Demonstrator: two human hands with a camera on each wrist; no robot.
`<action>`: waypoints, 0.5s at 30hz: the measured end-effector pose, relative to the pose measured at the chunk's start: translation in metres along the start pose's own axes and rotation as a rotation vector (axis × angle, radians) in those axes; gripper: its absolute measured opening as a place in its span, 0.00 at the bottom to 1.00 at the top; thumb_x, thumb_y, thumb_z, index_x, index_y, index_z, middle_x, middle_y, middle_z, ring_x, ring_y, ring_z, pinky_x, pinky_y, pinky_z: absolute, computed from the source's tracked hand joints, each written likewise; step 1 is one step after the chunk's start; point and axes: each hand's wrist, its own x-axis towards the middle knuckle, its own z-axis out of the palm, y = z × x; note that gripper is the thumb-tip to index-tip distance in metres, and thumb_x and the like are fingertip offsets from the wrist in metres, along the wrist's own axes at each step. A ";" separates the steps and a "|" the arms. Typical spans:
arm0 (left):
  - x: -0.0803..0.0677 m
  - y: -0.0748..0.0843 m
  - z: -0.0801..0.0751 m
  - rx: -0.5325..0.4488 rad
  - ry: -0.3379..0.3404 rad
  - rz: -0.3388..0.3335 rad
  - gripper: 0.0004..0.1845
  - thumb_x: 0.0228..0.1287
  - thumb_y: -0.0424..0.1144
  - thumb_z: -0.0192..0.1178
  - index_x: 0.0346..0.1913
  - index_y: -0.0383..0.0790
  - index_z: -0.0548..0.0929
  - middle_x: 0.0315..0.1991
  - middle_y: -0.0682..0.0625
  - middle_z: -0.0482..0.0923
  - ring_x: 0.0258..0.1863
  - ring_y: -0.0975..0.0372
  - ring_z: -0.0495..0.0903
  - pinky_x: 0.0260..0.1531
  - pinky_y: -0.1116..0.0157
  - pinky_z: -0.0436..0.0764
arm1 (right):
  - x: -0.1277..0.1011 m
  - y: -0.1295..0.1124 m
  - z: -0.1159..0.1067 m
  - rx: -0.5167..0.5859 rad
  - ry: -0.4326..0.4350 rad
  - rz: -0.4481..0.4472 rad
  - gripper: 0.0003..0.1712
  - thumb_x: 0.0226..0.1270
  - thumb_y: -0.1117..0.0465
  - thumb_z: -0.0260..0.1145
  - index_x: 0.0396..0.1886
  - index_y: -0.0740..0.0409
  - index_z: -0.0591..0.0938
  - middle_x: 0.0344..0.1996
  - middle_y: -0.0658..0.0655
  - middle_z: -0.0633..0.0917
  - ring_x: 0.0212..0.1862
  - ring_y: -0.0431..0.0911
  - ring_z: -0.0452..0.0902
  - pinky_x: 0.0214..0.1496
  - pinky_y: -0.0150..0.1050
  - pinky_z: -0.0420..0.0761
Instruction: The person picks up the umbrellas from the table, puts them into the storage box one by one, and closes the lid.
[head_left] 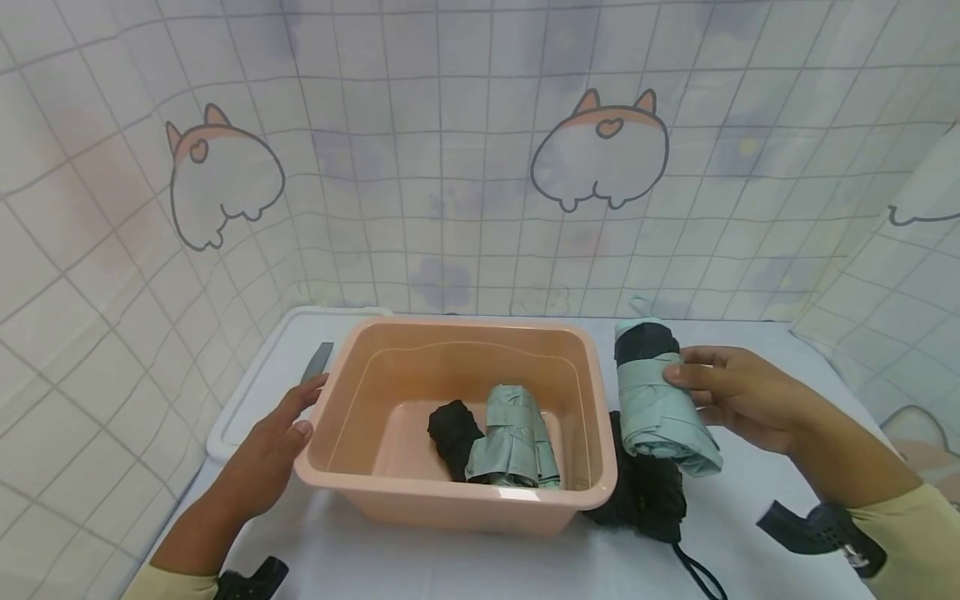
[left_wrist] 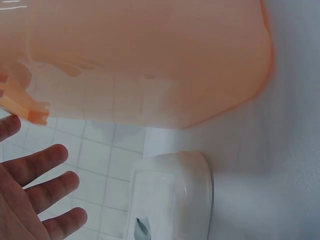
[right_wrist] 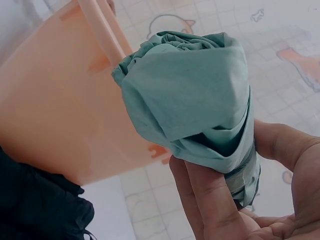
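My right hand [head_left: 738, 396] grips a folded mint-green umbrella [head_left: 663, 408] with a black band near its top, raised to the right of the peach plastic basin [head_left: 465, 496]. In the right wrist view, the thumb and fingers close round the umbrella's lower part [right_wrist: 200, 100]. My left hand [head_left: 262, 454] touches the basin's left rim with its fingers extended; the left wrist view shows those fingers [left_wrist: 45, 165] spread below the rim. Inside the basin lie another rolled mint-green umbrella [head_left: 512, 433] and a black bundle [head_left: 453, 433].
A black folded bundle [head_left: 652, 492] with a wrist cord [head_left: 697, 571] lies on the white table [head_left: 420, 558], right of the basin and under the held umbrella. Behind the left hand is a white box [head_left: 255, 400] with a grey strip [head_left: 318, 360]. A tile-patterned curtain [head_left: 465, 208] encloses the table.
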 end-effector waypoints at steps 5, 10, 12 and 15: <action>-0.001 0.001 0.000 0.007 0.004 -0.004 0.29 0.82 0.52 0.36 0.81 0.63 0.55 0.71 0.38 0.69 0.60 0.37 0.77 0.50 0.30 0.73 | 0.003 -0.004 0.005 -0.019 0.007 0.011 0.53 0.78 0.53 0.62 0.79 0.74 0.38 0.74 0.77 0.57 0.71 0.69 0.64 0.62 0.51 0.76; -0.001 0.001 -0.001 0.007 0.011 0.007 0.29 0.82 0.51 0.37 0.82 0.59 0.56 0.71 0.37 0.69 0.59 0.38 0.78 0.50 0.31 0.74 | 0.006 -0.007 0.010 -0.021 0.011 0.015 0.54 0.78 0.52 0.62 0.79 0.74 0.38 0.75 0.77 0.57 0.72 0.70 0.62 0.62 0.53 0.75; -0.001 0.000 -0.001 0.004 0.012 0.007 0.29 0.82 0.51 0.38 0.82 0.58 0.56 0.71 0.38 0.70 0.59 0.38 0.78 0.50 0.32 0.74 | 0.006 -0.007 0.011 -0.023 0.010 0.005 0.53 0.78 0.53 0.62 0.79 0.74 0.39 0.74 0.77 0.58 0.71 0.69 0.65 0.61 0.51 0.76; -0.001 0.000 -0.001 -0.002 0.013 0.007 0.29 0.82 0.51 0.38 0.81 0.57 0.57 0.71 0.38 0.70 0.58 0.39 0.79 0.50 0.33 0.75 | 0.007 -0.007 0.012 -0.022 0.006 -0.013 0.50 0.79 0.54 0.61 0.79 0.75 0.42 0.72 0.77 0.62 0.68 0.66 0.70 0.60 0.49 0.78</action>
